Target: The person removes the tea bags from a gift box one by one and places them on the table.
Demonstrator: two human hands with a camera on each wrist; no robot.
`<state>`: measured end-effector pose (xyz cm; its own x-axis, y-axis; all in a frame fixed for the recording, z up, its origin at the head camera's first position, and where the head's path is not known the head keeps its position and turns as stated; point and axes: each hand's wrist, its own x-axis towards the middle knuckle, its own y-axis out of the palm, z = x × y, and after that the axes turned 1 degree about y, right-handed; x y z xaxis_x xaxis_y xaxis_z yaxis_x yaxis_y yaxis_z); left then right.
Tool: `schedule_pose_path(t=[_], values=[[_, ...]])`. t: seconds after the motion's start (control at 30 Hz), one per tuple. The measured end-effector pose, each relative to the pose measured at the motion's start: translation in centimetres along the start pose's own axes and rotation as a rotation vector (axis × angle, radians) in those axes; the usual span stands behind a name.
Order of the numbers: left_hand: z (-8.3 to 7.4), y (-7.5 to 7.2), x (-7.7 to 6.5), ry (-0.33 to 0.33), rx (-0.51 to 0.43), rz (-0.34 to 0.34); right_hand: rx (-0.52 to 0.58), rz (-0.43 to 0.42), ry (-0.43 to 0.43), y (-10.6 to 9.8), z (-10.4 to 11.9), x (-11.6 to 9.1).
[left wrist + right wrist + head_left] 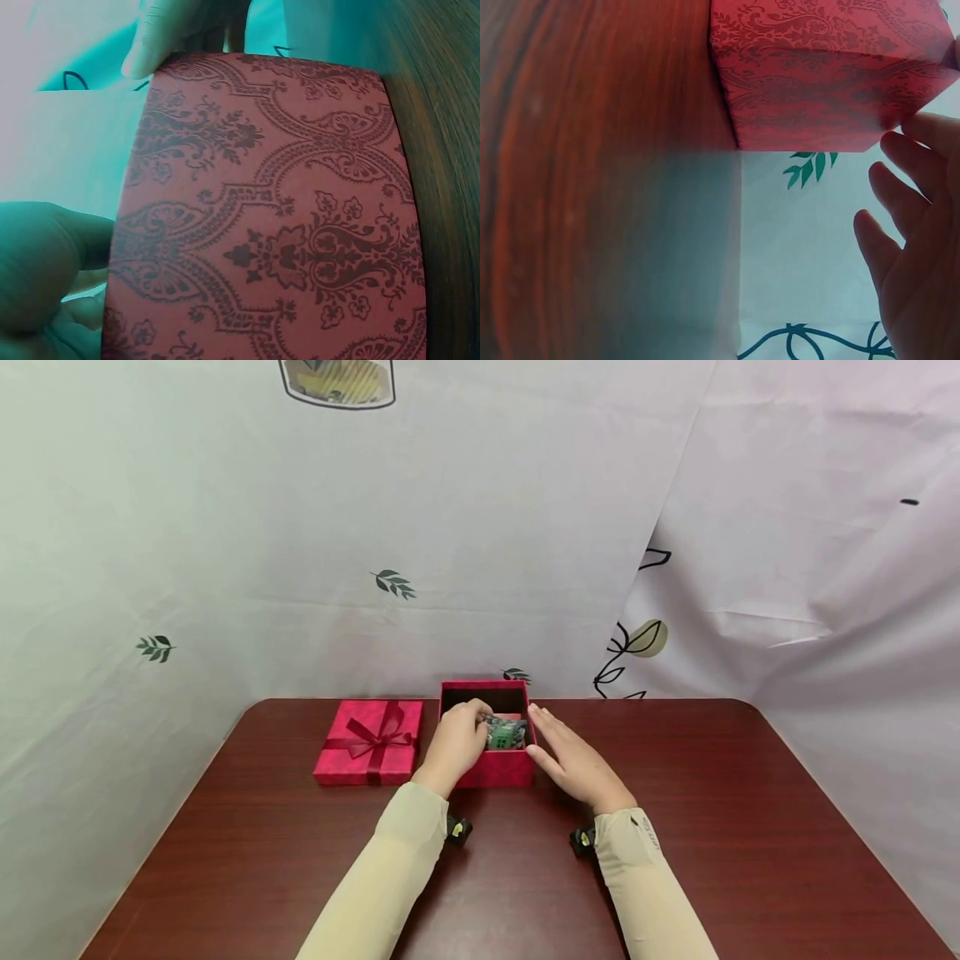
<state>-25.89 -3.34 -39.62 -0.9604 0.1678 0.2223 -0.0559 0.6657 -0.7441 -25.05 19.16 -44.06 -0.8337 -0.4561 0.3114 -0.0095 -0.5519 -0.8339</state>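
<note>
Red box uncovered; green-labelled packet inside, ribboned lid beside.

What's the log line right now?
left hand: at packet in open box, grip unclear | right hand: at box's right side | lid: on table, left of box

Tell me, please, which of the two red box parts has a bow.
The lid, lying left of the open box: a red ribbon bow sits on top, whereas the box shows no bow.

Red box, lid on table
</note>
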Motion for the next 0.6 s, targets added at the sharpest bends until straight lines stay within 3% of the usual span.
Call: schedule_pose_path(t=[0.33,0.47,0.6], values=[[0.4,-1.7,-1.2,0.113,-0.182,-0.302,-0.04,-0.014,-0.045,0.2,-0.2,0.1],[0.2,-3.1,-2.0,0.136,-0.232,-0.361,-0.113,-0.004,-0.051,0.0,0.1,0.2],[0.4,-4.5,-2.8,0.127,-0.265,-0.371,-0.194,-0.001,-0.067,-0.3,0.6,0.4]])
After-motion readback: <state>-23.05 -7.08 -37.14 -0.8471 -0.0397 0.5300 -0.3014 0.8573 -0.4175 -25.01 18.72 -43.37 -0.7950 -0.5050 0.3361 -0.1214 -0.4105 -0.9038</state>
